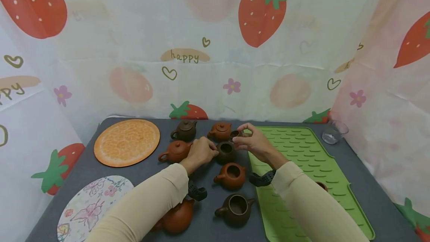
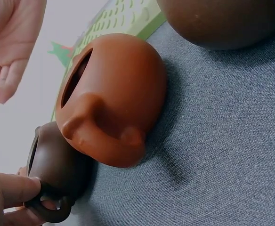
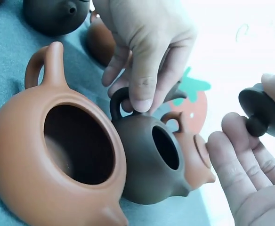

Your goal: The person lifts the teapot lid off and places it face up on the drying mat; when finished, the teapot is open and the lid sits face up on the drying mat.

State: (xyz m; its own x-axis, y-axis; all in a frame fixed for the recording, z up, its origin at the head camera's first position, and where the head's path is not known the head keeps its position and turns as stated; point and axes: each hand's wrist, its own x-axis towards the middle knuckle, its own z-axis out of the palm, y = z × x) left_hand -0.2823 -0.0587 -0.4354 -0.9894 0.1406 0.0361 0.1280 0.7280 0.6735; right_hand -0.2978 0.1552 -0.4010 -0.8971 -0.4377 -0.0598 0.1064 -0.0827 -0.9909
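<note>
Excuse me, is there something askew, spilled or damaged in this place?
One thing looks odd: the right hand holds a small dark lid tipped over, so its knob is not on top, as on a lid sitting normally. I see no spill or damage.

- Head: looks forward and down across table (image 1: 205, 223).
- Left wrist: low, close, tilted.
- Right wrist: close, tilted; both share held dark teapot (image 3: 144, 162).
</note>
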